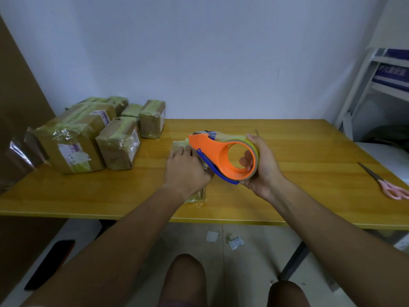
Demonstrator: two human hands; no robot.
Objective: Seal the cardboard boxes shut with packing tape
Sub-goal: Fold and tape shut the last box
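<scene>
Yellow wooden tabletop (pixel 287 156) fills the middle of the view, backed by a plain pale wall.

At the fingers, two things are held. The right hand (pixel 263 167) is wrapped round the roll in an orange tape dispenser (pixel 221 156): fingertips are seen curled through the core and the thumb is laid over the outer rim, so the grip is closed on the tool. The left hand (pixel 186 169) is pressed flat on a small box (pixel 180 145), fingers nearly straight, and most of the box is hidden beneath it. A strip of tape appears to be drawn from the dispenser's nose down toward the box; whether it is already stuck cannot be told.

Just beyond the left fingers, the dispenser's nose is held above the far end of the box. Farther out to the left, a cluster of taped boxes (pixel 84 138) is stacked. Well out past the right hand, pink-handled scissors (pixel 389 185) are laid at the table's edge. Scraps of paper (pixel 223 239) can be seen on the floor below.

Several failures may be expected. The light box could be lifted or slid by the pull of the tape if the left palm's pressure is eased. A crooked seam could be laid if the dispenser is twisted. The left fingertips are kept close to the cutter, so a nick is possible. Loose tape may fold onto itself.
</scene>
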